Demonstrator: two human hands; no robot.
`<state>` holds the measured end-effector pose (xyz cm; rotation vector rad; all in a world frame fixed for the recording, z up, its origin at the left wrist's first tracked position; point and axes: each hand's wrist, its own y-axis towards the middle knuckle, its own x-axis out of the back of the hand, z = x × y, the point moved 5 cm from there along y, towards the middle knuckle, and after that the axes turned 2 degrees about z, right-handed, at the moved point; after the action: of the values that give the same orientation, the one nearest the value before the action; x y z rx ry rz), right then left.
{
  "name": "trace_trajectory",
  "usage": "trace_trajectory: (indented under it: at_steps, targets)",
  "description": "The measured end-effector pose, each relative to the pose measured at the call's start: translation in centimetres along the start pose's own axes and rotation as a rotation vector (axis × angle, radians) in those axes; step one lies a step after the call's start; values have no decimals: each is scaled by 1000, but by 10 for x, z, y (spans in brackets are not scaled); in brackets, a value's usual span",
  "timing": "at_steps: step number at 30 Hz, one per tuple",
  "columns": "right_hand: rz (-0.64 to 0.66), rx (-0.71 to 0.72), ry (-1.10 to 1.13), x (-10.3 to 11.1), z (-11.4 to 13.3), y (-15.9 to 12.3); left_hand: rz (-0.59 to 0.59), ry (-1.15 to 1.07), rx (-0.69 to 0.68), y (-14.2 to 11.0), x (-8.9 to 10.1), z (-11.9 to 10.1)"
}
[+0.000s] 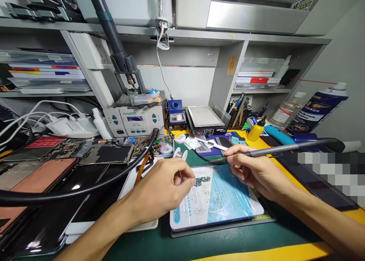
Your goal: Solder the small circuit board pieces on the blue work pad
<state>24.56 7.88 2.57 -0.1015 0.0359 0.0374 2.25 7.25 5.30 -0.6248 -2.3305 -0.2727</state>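
My left hand (164, 185) reaches in over a booklet with a glossy white-and-blue cover (225, 208). Its thumb and index finger pinch the left end of a small green circuit board (203, 181), just above or on the cover. My right hand (253, 170) holds a grey, pen-shaped soldering iron (281, 149), its thin end pointing left above the far edge of the booklet. A white-handled brush (212, 144) runs up to the right fingertips; whether they hold it too, I cannot tell.
A thick black hose (114, 189) arches across the left side, over phone parts (42, 177). Behind stand a hot-air station (137, 120), a flat heating plate (207, 118) and a solder spool (180, 154). A yellow bottle (256, 131) and spray can (316, 109) stand at right.
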Motion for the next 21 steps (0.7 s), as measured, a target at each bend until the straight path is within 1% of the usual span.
trace_trajectory:
  at_steps: [4,7,12,15,21]
  targets:
    - [37,84,-154,-5,0,-4,-72,-57,19,3,1,9]
    - [46,116,-258,-9,2,-9,-93,-86,63,4,0,14]
    - [-7,122,-438,-12,7,-13,-108,-98,78,3,-2,16]
    - [-38,150,-482,-14,5,-13,-112,-93,100,2,-3,16]
    - [-57,203,-518,-10,-6,-9,-127,-89,122,3,-5,13]
